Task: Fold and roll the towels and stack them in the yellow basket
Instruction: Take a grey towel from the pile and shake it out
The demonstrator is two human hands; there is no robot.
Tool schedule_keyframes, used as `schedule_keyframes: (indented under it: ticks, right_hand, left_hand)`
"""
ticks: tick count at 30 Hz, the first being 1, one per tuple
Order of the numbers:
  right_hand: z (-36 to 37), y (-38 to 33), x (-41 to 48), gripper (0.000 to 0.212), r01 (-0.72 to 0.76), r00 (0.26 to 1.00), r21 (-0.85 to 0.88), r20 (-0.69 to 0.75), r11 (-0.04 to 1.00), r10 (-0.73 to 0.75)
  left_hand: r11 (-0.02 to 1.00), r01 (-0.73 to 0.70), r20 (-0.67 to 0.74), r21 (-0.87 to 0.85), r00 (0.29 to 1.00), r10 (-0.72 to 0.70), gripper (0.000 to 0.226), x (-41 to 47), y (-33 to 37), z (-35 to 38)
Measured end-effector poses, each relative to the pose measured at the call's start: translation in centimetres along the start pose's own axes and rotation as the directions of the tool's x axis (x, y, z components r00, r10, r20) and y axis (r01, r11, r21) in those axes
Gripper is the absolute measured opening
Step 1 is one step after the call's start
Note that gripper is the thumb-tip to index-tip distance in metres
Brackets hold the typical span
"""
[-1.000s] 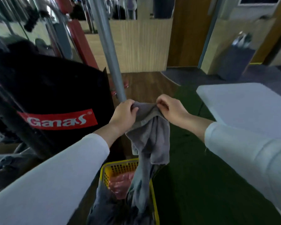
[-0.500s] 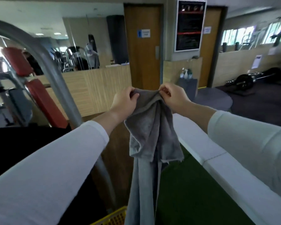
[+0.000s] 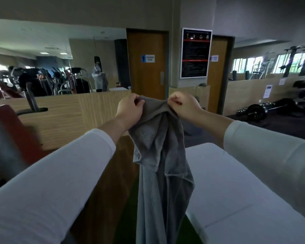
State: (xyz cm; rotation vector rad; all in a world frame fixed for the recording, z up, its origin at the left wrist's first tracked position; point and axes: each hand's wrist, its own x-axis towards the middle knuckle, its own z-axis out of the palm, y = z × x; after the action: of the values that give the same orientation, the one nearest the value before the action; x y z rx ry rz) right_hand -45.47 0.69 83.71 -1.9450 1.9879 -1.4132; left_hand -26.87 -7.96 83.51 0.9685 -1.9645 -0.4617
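Grey towel (image 3: 158, 155) hangs bunched, unfolded, its top edge pinched by our left hand (image 3: 129, 110) and right hand (image 3: 183, 107) above white table (image 3: 236, 191); folding, rolling, basket all remain.

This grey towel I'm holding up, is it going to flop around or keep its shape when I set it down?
Probably floppy: the towel hangs in limp folds from the left hand and right hand. Likely light, since fingertip pinches hold it.

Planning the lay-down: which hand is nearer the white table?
Right. The right hand pinches the gray towel toward the white table; the left hand grips it farther left.
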Motion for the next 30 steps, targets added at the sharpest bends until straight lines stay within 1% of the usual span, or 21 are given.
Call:
schedule_keyframes:
  ticks: [3,5,10,12,13,15,16,18,20,22,25,26,28,30]
  right_hand:
    - [0.8,2.0,2.6,0.007,0.017,1.000,0.002,0.006,1.000,-0.017]
    - [1.6,3.1,4.4,0.008,0.025,1.000,0.005,-0.002,1.000,-0.025]
    - [4.4,5.1,8.9,0.006,0.025,0.999,0.066,0.039,0.998,-0.028]
    - [5.7,5.7,10.9,0.006,0.011,0.998,0.121,0.065,0.993,-0.019]
    - [6.4,6.0,11.9,0.011,-0.014,0.995,0.174,0.101,0.985,-0.004]
    - [8.2,6.9,14.0,0.028,-0.089,0.975,0.287,0.220,0.954,0.025]
    - [9.4,7.4,15.2,0.035,-0.085,0.966,0.304,0.260,0.949,0.003]
    - [12.1,8.9,18.3,0.040,0.024,0.960,0.257,0.262,0.966,-0.094]
    - [14.3,10.3,21.6,0.032,0.120,0.961,0.204,0.221,0.972,-0.165]
    - [16.3,11.2,25.7,0.026,0.174,0.955,0.185,0.208,0.967,-0.211]
    - [18.7,12.4,31.4,0.040,0.220,0.933,0.157,0.252,0.963,-0.255]
    - [19.5,13.0,33.4,0.040,0.251,0.927,0.122,0.256,0.960,-0.275]
    - [21.5,14.3,37.0,0.029,0.278,0.928,0.078,0.234,0.958,-0.288]
    - [23.5,15.5,40.1,0.016,0.251,0.943,0.106,0.197,0.962,-0.268]
  left_hand:
    - [0.998,0.055,-0.028,-0.001,0.998,-0.055,0.021,1.9,-0.5,1.6]
    - [0.997,0.075,-0.039,0.005,0.996,-0.075,0.022,3.3,-1.0,2.2]
    - [0.994,0.109,-0.073,0.016,0.992,-0.107,0.022,7.3,-3.8,3.2]
    - [0.992,0.122,-0.082,0.008,0.989,-0.121,0.020,9.3,-5.4,3.5]
    - [0.992,0.128,-0.091,0.005,0.988,-0.127,0.018,10.4,-6.3,3.7]
    - [0.990,0.138,-0.124,0.003,0.983,-0.137,0.014,13.0,-8.1,4.1]
    - [0.991,0.135,-0.140,-0.002,0.981,-0.134,0.015,14.4,-9.0,4.3]
    - [0.993,0.119,-0.170,0.005,0.978,-0.117,0.021,17.7,-10.8,4.6]
    - [0.992,0.116,-0.190,0.052,0.976,-0.105,0.024,21.0,-12.6,4.8]
    - [0.989,0.120,-0.212,0.083,0.972,-0.100,0.025,25.2,-14.9,4.8]
    - [0.983,0.135,-0.227,0.126,0.968,-0.104,0.025,31.3,-18.2,4.6]
    - [0.982,0.132,-0.225,0.133,0.969,-0.099,0.024,33.4,-19.3,4.6]
    - [0.983,0.131,-0.214,0.131,0.972,-0.101,0.023,37.4,-21.3,5.1]
    - [0.984,0.134,-0.215,0.120,0.971,-0.106,0.022,41.0,-23.3,6.0]
